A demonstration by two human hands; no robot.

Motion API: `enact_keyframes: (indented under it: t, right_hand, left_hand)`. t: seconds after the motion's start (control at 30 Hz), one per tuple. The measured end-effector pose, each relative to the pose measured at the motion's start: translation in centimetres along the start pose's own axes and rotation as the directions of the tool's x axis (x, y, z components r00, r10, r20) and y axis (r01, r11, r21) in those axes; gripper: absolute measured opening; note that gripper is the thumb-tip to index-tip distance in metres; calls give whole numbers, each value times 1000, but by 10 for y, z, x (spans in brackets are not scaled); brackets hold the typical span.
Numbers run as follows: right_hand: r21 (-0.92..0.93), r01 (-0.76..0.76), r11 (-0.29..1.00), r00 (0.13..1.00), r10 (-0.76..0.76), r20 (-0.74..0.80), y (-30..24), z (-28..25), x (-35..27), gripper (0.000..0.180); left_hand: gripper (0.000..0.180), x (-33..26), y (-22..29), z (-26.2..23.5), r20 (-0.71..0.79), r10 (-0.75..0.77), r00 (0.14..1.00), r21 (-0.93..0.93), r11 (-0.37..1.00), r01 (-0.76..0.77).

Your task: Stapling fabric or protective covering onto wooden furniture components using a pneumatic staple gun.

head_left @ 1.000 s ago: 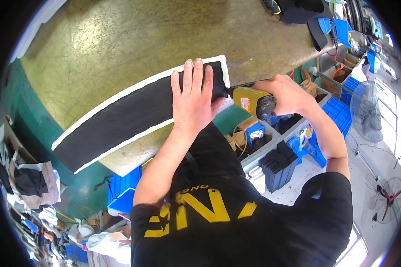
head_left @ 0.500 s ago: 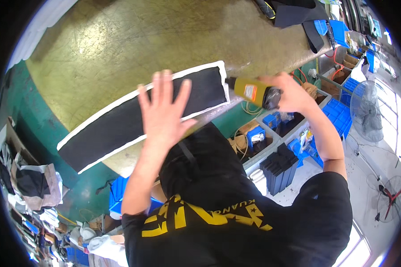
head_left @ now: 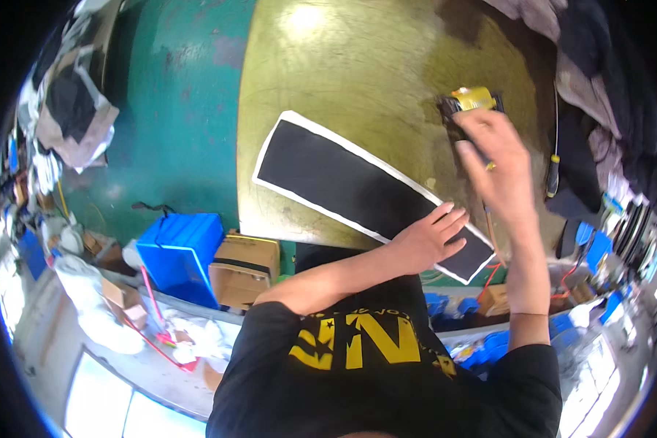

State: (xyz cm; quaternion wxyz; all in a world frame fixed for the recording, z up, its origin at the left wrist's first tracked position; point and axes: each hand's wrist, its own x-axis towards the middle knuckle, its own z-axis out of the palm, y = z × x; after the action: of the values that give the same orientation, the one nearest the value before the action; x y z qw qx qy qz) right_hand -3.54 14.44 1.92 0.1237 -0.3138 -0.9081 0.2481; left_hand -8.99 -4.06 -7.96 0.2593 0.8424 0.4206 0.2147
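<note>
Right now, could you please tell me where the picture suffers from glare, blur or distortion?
Head view: white glare near the top edge on the yellowish tabletop; motion blur on the right hand, while the white-edged black strip looks fairly crisp. Same head view: window panes at lower left washed out; fisheye bending toward the rim, with dark corners.

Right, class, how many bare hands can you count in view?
2: the left hand lies on the black, white-edged panel; the right hand, blurred, is by the yellow-and-black tool. Neither is fully hidden.
</note>
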Motion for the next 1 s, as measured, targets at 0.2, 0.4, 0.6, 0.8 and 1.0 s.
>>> enact_keyframes:
  t: [0.2, 0.4, 0.6, 0.8, 1.0]
  right_hand:
    - [344, 295, 892, 944, -327, 38, -46, 103, 57, 18]
    - [248, 467, 849, 866, -496, 67, -55, 140, 95, 28]
    - [159, 560, 813, 802, -580, 143, -55, 146, 111, 32]
    - [179, 580, 795, 760, -606, 232, -58, 142, 122, 20]
    - [194, 596, 779, 728, -627, 278, -64, 140, 125, 11]
  left_hand:
    - [28, -72, -24, -45, -593, -426, 684, -93, 879, 467]
    - [29, -145, -69, -77, -824, -488, 289, -74, 598, 798]
    - [30, -149, -77, -75, -845, -519, 129, -209, 542, 814]
    - [25, -147, -84, -79, -812, -582, 46, -297, 479, 826]
    - [17, -150, -80, -90, -751, -660, 26, -384, 469, 795]
